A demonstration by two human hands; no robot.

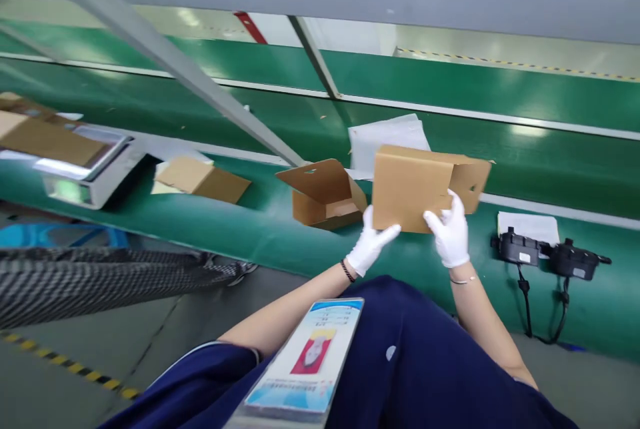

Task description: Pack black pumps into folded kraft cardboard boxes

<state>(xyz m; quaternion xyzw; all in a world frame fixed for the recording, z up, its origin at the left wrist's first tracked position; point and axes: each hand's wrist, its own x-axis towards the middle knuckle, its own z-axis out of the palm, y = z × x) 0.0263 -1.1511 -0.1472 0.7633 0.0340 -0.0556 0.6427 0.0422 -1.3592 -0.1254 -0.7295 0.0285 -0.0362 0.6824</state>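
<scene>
Both my hands wear white gloves and hold a small brown cardboard box [415, 185] above the green conveyor belt [250, 229]. My left hand [371, 245] grips its lower left corner. My right hand [450, 232] grips its lower right side, near a side flap with a cut-out handle hole. Just left of the held box, an open cardboard box [325, 199] sits on the belt with its lid flap up.
Another cardboard box [200, 179] lies further left, next to a scale [87, 169] bearing flat cardboard. White paper sheets [385, 139] lie behind the boxes. Two black devices with cords [547, 255] rest at the right. A grey metal strut [165, 55] crosses diagonally overhead. An ID badge [305, 362] hangs at my chest.
</scene>
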